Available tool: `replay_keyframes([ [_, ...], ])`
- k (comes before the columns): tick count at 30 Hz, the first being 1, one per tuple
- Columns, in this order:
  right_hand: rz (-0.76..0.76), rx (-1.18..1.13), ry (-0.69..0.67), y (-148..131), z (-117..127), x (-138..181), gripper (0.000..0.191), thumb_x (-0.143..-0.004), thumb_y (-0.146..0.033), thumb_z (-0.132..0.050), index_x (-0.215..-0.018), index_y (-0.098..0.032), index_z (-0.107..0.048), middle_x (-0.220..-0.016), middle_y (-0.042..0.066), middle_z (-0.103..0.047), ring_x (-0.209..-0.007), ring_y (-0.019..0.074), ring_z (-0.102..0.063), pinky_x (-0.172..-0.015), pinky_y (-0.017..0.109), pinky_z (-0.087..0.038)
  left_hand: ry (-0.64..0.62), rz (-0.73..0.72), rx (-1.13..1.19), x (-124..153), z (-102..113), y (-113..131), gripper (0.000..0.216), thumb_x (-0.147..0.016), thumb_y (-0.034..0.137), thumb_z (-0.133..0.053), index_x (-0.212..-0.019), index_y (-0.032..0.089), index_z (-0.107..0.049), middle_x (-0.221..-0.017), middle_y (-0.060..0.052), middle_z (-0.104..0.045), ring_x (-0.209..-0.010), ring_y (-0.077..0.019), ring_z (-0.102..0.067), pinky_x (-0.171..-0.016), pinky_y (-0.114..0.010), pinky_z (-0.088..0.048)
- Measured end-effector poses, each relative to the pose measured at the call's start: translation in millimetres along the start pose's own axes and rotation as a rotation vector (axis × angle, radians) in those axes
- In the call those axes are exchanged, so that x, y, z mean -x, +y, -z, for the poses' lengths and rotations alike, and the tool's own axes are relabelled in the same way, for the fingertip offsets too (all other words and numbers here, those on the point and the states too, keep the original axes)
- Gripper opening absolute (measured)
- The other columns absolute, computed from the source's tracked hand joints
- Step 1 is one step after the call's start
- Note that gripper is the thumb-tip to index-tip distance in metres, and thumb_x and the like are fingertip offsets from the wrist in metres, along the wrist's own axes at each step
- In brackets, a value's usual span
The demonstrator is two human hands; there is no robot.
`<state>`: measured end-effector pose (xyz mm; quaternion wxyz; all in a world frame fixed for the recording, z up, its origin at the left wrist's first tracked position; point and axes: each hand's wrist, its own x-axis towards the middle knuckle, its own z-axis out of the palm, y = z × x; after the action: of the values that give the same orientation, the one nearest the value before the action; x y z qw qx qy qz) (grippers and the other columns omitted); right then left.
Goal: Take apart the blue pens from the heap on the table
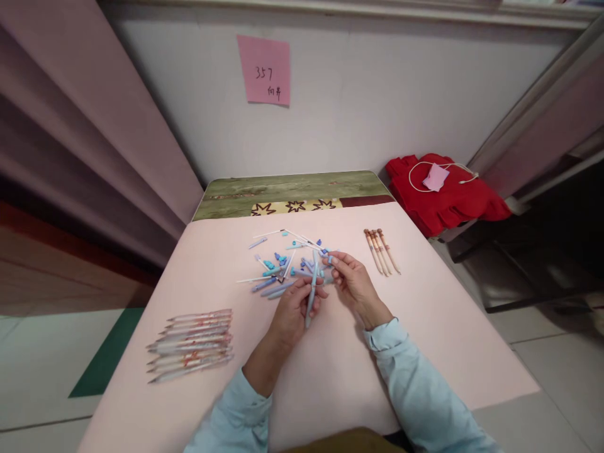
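My left hand [295, 308] is closed round a light blue pen barrel [311, 301], which it holds tilted nearly upright above the table. Just to the right, my right hand [353, 283] pinches a small blue pen part [329, 258] between thumb and fingertips, a little apart from the barrel's upper end. Behind and left of both hands lies a loose heap of pen parts: blue and lilac barrels [264, 285], small turquoise and blue caps [268, 265], and thin white refills [250, 279]. My fingers hide part of the heap.
Several white and red patterned pens [193, 343] lie in a row at the left. Several cream pens with brown tops [381, 253] lie at the right. A pink sheet covers the table [340, 390]. Red cloth with a white cable [410, 182] sits beyond the right edge.
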<state>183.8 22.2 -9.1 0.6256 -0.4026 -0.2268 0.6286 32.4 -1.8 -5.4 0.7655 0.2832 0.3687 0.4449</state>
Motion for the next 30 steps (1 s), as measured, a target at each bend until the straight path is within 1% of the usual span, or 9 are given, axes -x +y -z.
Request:
replay_keyframes([
  [3,-0.031,-0.033,-0.007,0.8,-0.3,0.7,0.03,-0.066,-0.025,-0.084,-0.091,-0.015,-0.072,-0.085,0.004,-0.075,-0.048,0.0023,-0.051,-0.038,0.009,-0.039,-0.02,0.02,-0.006,1.1,-1.5,0.2,0.024,-0.073,0.024,-0.068,-0.093,0.01,-0.067,-0.072,-0.006,-0.068,-0.047,-0.0064,-0.047,-0.041,-0.017,-0.032],
  [7,-0.054,-0.074,0.016,1.0,-1.0,1.5,0.026,-0.066,-0.025,-0.085,-0.086,-0.015,-0.072,-0.082,0.003,-0.075,-0.048,0.0026,-0.053,-0.038,0.009,-0.042,-0.025,0.045,-0.009,1.5,-2.3,0.6,0.024,-0.073,0.024,-0.068,-0.093,0.01,-0.068,-0.072,-0.006,-0.068,-0.047,-0.0062,-0.047,-0.041,-0.017,-0.031],
  [13,-0.025,-0.081,0.039,1.6,1.0,0.2,0.024,-0.067,-0.026,-0.084,-0.085,-0.015,-0.072,-0.082,0.003,-0.074,-0.049,0.0033,-0.056,-0.038,0.009,-0.044,-0.056,0.064,-0.031,3.0,-3.6,0.9,0.023,-0.072,0.024,-0.068,-0.092,0.011,-0.068,-0.072,-0.006,-0.067,-0.046,-0.0061,-0.047,-0.04,-0.017,-0.029],
  [20,-0.005,-0.021,0.0,0.8,-1.0,0.9,0.027,-0.066,-0.027,-0.085,-0.085,-0.014,-0.071,-0.084,0.005,-0.075,-0.049,0.0026,-0.054,-0.037,0.009,-0.04,-0.086,0.079,-0.064,5.3,-5.9,0.5,0.021,-0.074,0.025,-0.067,-0.09,0.011,-0.068,-0.07,-0.005,-0.065,-0.046,-0.0062,-0.047,-0.041,-0.018,-0.029],
  [26,0.011,0.062,-0.034,-2.0,-2.3,4.0,0.026,-0.066,-0.03,-0.083,-0.083,-0.016,-0.069,-0.083,0.005,-0.075,-0.045,0.0026,-0.046,-0.035,0.012,-0.031,-0.091,0.077,-0.074,5.1,-5.2,1.1,0.022,-0.073,0.025,-0.067,-0.09,0.011,-0.069,-0.069,-0.006,-0.066,-0.045,-0.0061,-0.045,-0.04,-0.018,-0.028],
  [30,-0.002,0.108,-0.048,-1.9,0.1,4.0,0.031,-0.067,-0.032,-0.082,-0.09,-0.016,-0.07,-0.081,0.004,-0.074,-0.041,0.0021,-0.04,-0.033,0.015,-0.026,-0.089,0.072,-0.065,5.7,-5.8,2.8,0.021,-0.073,0.025,-0.068,-0.089,0.012,-0.069,-0.068,-0.006,-0.066,-0.044,-0.006,-0.044,-0.04,-0.018,-0.027],
])
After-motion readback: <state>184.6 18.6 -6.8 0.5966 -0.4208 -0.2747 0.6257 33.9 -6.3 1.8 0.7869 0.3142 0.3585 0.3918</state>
